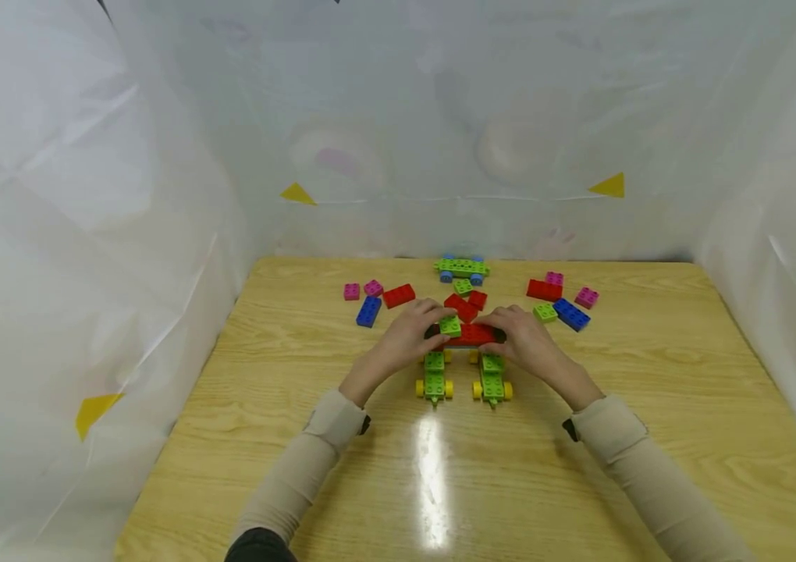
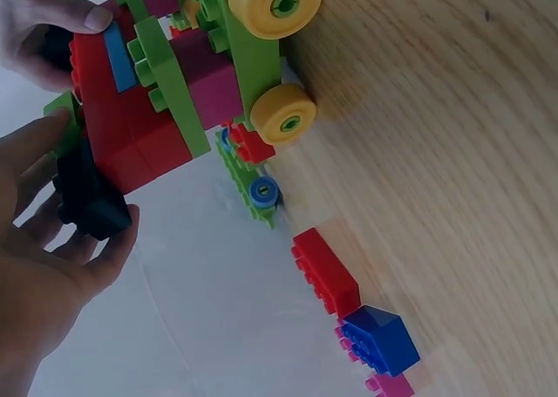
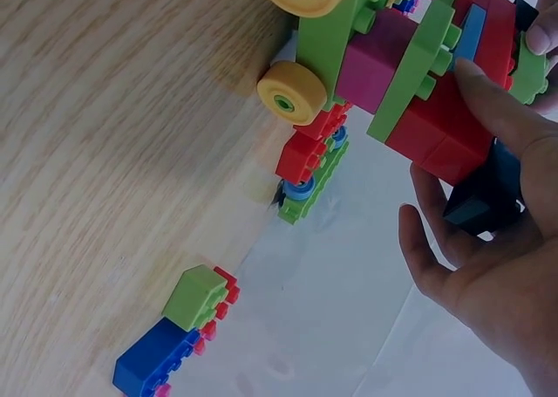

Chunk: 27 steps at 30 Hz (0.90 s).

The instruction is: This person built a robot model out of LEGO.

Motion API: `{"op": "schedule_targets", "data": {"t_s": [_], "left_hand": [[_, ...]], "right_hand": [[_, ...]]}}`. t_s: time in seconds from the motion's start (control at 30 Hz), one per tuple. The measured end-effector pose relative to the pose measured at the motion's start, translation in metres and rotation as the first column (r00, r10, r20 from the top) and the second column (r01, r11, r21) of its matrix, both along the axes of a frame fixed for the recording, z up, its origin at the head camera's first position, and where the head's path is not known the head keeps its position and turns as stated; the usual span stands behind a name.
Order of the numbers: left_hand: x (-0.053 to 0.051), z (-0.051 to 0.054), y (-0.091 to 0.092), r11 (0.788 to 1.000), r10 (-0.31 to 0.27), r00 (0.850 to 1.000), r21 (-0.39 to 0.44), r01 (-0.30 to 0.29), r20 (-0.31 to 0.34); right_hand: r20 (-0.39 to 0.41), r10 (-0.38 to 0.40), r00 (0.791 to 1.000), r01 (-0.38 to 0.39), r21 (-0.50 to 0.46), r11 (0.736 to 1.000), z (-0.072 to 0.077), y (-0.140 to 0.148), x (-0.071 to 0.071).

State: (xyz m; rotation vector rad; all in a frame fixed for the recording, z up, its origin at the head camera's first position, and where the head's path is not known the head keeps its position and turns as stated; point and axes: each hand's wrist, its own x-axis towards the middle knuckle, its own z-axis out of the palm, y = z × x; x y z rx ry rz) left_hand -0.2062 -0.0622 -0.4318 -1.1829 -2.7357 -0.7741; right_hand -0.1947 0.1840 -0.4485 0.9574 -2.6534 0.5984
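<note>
My left hand pinches a light green brick at the left top of the build. In the left wrist view a black brick sits at that end, beside the fingers. My right hand grips the right end of the red bricks, its thumb on the near side near a blue piece. Another black brick is by its palm. The red bricks span two green wheeled bases with yellow wheels; purple bricks stand between. Whether the green brick is attached cannot be seen.
Behind the build lie red bricks and a green base with blue wheels. Loose pink, blue and red bricks lie back left; a blue brick and others lie back right. White sheeting surrounds the wooden table.
</note>
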Motion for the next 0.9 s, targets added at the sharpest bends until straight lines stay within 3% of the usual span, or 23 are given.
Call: {"op": "schedule_targets", "data": {"t_s": [0.3,0.57,0.9], "left_hand": [[0.001,-0.008,-0.003,0.998,-0.022,0.999,0.057,0.019,0.044],[0.0,-0.016,-0.001,0.995,-0.046,0.998,0.09,0.043,0.032],[-0.004,-0.017,0.0,0.987,-0.099,0.995,0.123,0.099,-0.003]], "right_hand": [[0.002,0.004,1.0,-0.004,0.012,1.0,-0.001,-0.001,0.001],[0.01,0.0,1.0,0.0,0.015,1.0,-0.001,-0.001,0.001],[0.018,-0.008,1.0,0.008,0.01,1.0,-0.001,-0.001,0.001]]}}
